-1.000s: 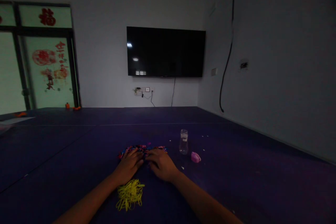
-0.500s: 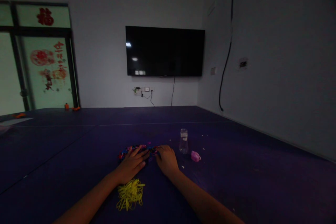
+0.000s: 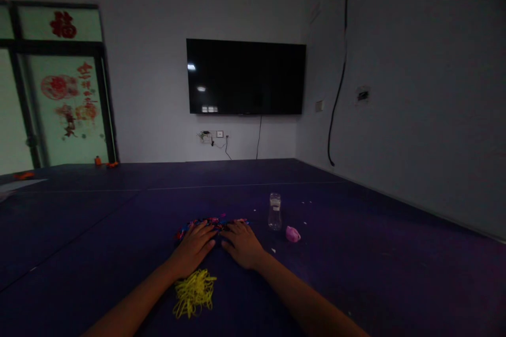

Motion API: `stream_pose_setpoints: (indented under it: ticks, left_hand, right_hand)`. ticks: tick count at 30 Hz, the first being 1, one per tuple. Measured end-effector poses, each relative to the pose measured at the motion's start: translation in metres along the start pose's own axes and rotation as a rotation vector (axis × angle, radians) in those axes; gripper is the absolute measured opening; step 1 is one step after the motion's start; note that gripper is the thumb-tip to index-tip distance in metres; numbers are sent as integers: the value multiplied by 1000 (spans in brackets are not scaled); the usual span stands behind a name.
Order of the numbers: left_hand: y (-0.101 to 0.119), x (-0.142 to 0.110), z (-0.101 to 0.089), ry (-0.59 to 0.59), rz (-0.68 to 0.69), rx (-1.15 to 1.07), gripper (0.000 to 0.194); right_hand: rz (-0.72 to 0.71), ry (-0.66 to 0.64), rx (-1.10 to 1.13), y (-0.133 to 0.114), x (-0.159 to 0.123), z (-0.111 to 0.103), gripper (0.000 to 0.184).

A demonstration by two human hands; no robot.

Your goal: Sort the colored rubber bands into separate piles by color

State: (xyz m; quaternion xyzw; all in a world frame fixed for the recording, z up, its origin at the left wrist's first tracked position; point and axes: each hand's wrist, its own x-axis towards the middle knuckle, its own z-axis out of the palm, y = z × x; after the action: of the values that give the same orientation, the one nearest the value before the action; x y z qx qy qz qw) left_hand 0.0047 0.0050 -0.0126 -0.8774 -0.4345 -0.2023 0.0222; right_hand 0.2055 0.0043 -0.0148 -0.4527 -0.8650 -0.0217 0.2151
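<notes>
A heap of small multicoloured bands [image 3: 215, 220], red, blue, pink and black, lies on the purple table [image 3: 130, 253]. My left hand [image 3: 195, 247] rests over the left part of this heap, fingers stretched out. On its right side lies my right hand [image 3: 243, 245], fingers extended flat over the bands and thumb pointing toward the left hand. Part of the heap is hidden under both hands. Close below my left wrist sits a tangled pile of yellow bands [image 3: 194, 293], touched by neither hand's fingers.
Right of my right hand stands a clear bottle [image 3: 275, 213], with a pink cap [image 3: 292, 234] beside it. White scraps [image 3: 273, 250] dot the surface. Small orange objects [image 3: 112, 165] lie at the far left edge. A television [image 3: 247, 78] hangs on the wall.
My right hand has flattened, and its fingers are more spread over the bands. My left hand has drawn slightly back toward me. The view has shifted a little.
</notes>
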Motion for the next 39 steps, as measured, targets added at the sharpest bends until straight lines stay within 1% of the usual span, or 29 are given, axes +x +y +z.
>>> stream_pose_setpoints:
  ticks: [8,12,16,21,26,28,31,33,35,39]
  left_hand:
    - [-1,-1,1,17,77,-21,42]
    - [0,-2,1,36,50,-9,42]
    - [2,-3,0,78,26,4,40]
    - [3,-2,-2,107,-29,23,36]
    - [1,-1,-2,135,-56,25,33]
    - [0,-2,-2,153,-46,26,31]
    - [0,-1,-2,161,11,18,29]
    - [0,-1,-3,162,42,3,27]
    - [1,-1,-3,164,47,-11,26]
    - [0,-2,-2,159,29,-22,25]
  right_hand:
    - [-148,-54,43,-2,0,-6,37]
    - [-170,-9,75,-4,-1,-9,32]
    - [-120,54,62,-5,1,-11,28]
    - [-13,58,-23,-5,2,-10,28]
    - [58,102,-68,-4,2,-8,29]
    - [24,111,-52,-4,2,-8,28]
    - [-113,93,2,-5,2,-9,27]
    - [-181,72,27,-5,2,-9,27]
    - [-201,56,41,-4,2,-8,28]
    - [-195,42,57,-1,2,-5,28]
